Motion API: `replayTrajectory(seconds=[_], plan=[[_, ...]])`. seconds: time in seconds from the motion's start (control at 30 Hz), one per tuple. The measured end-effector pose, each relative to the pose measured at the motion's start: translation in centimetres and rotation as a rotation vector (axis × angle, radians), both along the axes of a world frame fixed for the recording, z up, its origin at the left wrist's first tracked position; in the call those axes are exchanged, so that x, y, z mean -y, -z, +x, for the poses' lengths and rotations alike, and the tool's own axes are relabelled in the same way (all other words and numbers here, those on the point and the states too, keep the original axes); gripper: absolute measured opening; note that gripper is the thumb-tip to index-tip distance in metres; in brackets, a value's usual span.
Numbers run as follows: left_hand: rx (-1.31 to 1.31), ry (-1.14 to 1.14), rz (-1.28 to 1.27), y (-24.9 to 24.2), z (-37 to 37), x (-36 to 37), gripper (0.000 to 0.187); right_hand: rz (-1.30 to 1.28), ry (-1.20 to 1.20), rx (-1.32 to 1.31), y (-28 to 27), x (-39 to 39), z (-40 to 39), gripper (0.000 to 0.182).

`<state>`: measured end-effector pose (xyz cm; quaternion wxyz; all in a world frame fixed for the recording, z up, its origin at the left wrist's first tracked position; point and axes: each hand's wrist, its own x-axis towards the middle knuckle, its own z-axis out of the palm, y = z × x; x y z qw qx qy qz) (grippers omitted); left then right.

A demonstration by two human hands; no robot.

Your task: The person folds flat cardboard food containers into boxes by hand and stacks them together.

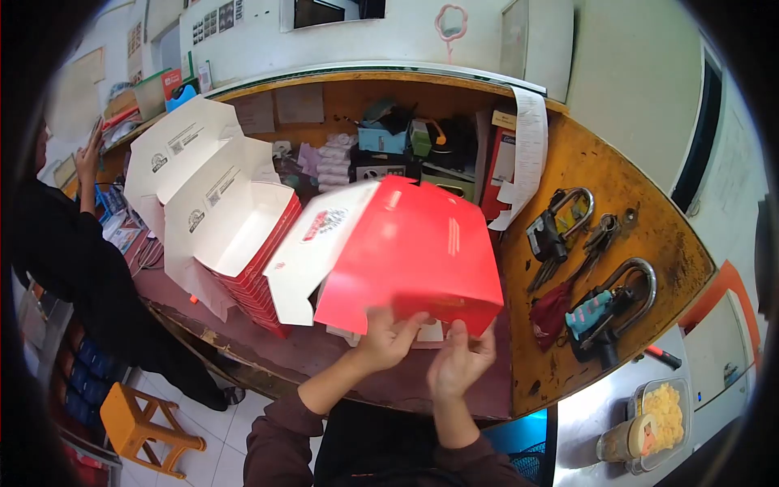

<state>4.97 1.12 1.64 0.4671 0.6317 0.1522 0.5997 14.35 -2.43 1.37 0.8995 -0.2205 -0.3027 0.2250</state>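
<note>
Carton pinched at near edge, both hands

Head cam (only view): L hand (387, 341) + R hand (461, 361) close together on lower near edge of red carton (422, 252), each pinching card btwn thumb & fingers; some fingertips hidden, exact grip there can't tell. Carton is held up just beyond the hands, tilted, slightly blurred; white printed flap (320, 231) sticks out to L, unfolded. Desk (284, 355) below. L of hands: stack of nested open cartons (247, 243), white lids up; flap overlaps it in view, contact can't tell. R of hands: black padlock (625, 316), apart. Far L: person in black (65, 235), separate.

Handling, my call: pinch light but firm nr fold lines, thumbs level so edge creases straight; don't squeeze panel middles, thin card likely dents. Keep flap clear of stack, cd snag. Square corners b4 pressing.
</note>
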Motion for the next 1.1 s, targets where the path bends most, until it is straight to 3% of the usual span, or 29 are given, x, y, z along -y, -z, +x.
replayTrajectory(seconds=[0.07,0.1,0.13,0.17,0.2,0.23,0.27,0.3,0.33,0.4,0.43,0.47,0.53,0.6,0.67,0.7,0.8,0.83,0.9,0.97,1.03,1.07,1.1], plan=[[-0.222,-0.172,0.201,0.0,0.3,-0.2,0.041,-0.024,-0.495,-0.258,0.5,0.8,-0.1,0.022],[-0.285,-0.145,0.146,-0.2,-0.2,-0.4,0.042,-0.026,-0.493,-0.259,0.5,0.9,0.6,0.022],[-0.283,-0.148,0.146,-0.7,-0.6,-0.4,0.042,-0.006,-0.651,-0.307,0.4,1.0,2.0,0.026],[0.205,0.089,-0.155,-1.2,-0.9,-0.3,0.041,0.014,-0.813,-0.353,0.2,1.0,2.8,0.031],[0.695,0.328,-0.45,-1.9,-1.2,-0.2,0.04,0.015,-0.819,-0.349,-0.1,1.0,3.1,0.031],[0.696,0.324,-0.446,-3.7,-1.9,0.1,0.04,-0.038,-0.68,-0.174,-0.7,1.2,3.2,0.033],[0.697,0.466,-0.57,-6.0,-2.6,0.8,0.043,-0.09,-0.537,-0.001,-1.0,1.3,3.1,0.036],[0.7,0.535,-0.63,-6.3,-3.0,0.9,0.045,-0.078,-0.398,0.047,-0.7,1.0,2.4,0.04],[0.703,0.602,-0.692,-6.5,-3.4,1.0,0.046,-0.079,-0.405,0.049,-0.6,1.1,2.2,0.04],[0.143,0.173,-0.319,-4.6,-4.0,0.5,0.045,0.04,-0.187,0.106,-0.4,1.2,1.8,0.042],[0.033,-0.034,-0.235,-4.3,-3.0,1.7,0.044,0.118,-0.245,0.137,-0.2,1.5,1.4,0.042],[0.032,-0.042,-0.232,-3.5,-2.1,2.2,0.044,0.122,-0.253,0.135,-0.2,1.4,0.5,0.042],[0.269,-0.144,-0.316,-1.2,-1.0,2.4,0.044,0.171,-0.386,0.061,0.1,1.6,-2.2,0.041],[0.278,-0.033,-0.32,-0.7,-1.3,1.9,0.043,0.173,-0.411,-0.09,1.0,0.9,-3.4,0.043],[0.354,0.097,-0.625,-2.5,-1.7,1.9,0.047,0.017,-0.241,0.203,1.6,0.5,-2.4,0.028],[0.473,0.287,-0.794,-3.1,-2.5,1.6,0.051,-0.061,-0.205,0.404,2.2,0.4,-1.7,0.019],[0.426,0.281,-0.715,-3.6,-5.2,0.5,0.05,0.054,0.028,1.369,1.8,-0.9,1.7,0.022],[0.395,0.299,-0.761,-4.1,-6.4,0.3,0.051,-0.148,-0.185,0.997,4.1,-0.9,3.2,0.027],[0.201,0.268,-0.699,-2.4,-10.0,-2.0,0.05,-0.197,-0.714,0.192,3.2,-0.3,5.7,0.035],[0.081,0.277,-0.694,-1.9,-12.1,-3.1,0.05,-0.057,-1.022,-0.246,0.3,0.5,8.4,0.038],[-0.301,0.163,-0.477,-2.4,-12.7,-3.6,0.061,-0.122,-1.151,0.132,0.6,0.2,10.2,0.037],[-0.303,0.167,-0.478,-2.5,-12.1,-3.5,0.061,-0.138,-1.184,0.262,0.5,0.1,10.2,0.037],[-0.031,0.222,-0.403,-2.5,-11.2,-3.2,0.068,-0.245,-0.985,0.179,0.7,-0.3,9.3,0.036]])
